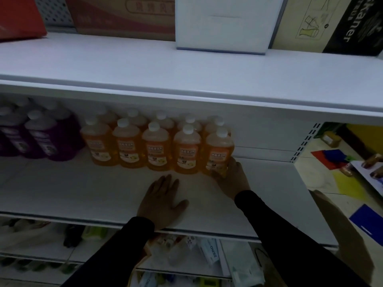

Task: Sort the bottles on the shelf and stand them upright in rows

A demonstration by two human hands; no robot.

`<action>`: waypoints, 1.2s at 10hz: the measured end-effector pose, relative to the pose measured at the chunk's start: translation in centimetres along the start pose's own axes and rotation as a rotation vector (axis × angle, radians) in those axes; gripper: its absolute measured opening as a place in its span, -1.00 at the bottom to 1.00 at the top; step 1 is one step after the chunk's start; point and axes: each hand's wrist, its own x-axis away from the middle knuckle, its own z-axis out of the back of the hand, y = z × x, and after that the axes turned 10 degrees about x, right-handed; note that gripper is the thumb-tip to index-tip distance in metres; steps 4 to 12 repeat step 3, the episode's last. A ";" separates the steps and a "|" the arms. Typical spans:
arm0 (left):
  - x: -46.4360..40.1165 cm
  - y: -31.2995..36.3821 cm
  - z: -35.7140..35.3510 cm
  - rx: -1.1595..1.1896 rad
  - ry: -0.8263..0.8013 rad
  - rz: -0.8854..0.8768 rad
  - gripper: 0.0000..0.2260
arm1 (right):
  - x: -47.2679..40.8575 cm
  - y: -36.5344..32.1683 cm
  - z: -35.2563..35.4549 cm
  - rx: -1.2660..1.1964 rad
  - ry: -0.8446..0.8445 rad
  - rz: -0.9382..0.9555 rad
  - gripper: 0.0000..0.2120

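Orange bottles: clear plastic bottles of orange liquid with white screw caps and orange-and-white labels (pixel 155 146) stand upright on the white metal shelf (pixel 83 189), in a front row of five with more rows behind them, towards the back of the shelf.
Rightmost bottle: the front orange bottle at the right end of the row (pixel 219 151) stands upright, touching its neighbour on the left.
Right hand: the right hand (pixel 232 177) reaches in from a black sleeve (pixel 279 235); its fingers wrap the lower right side and base of the rightmost bottle, holding it.
Left hand: the left hand (pixel 163 199) lies palm down on the bare shelf in front of the row, fingers straight and slightly spread, thumb out to the right; it holds nothing and its fingertips stop just short of the bottles.
Purple bottles: dark purple plastic bottles with white caps (pixel 41 135) stand upright in rows at the left of the same shelf, just beside the orange group.
Upper shelf: a white shelf board above (pixel 186 79) carries a brown cardboard carton (pixel 124 15), a white box (pixel 226 23) and a black printed box (pixel 356 25).
Lower shelf: below, packets and tubes (pixel 207 251) lie loosely; details are too dim to tell.
Floor: coloured paper sheets (pixel 335 158) lie on the pale floor at the right.
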 end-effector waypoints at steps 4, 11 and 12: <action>0.6 -0.4 2.0 -0.045 -0.153 -0.098 -0.24 | 2.6 -0.3 1.3 -0.023 0.063 0.034 -0.34; 0.6 -0.4 2.0 -0.045 -0.153 -0.098 -0.24 | 2.6 -0.3 1.3 -0.023 0.063 0.034 -0.34; 0.6 -0.4 2.0 -0.045 -0.153 -0.098 -0.24 | 2.6 -0.3 1.3 -0.023 0.063 0.034 -0.34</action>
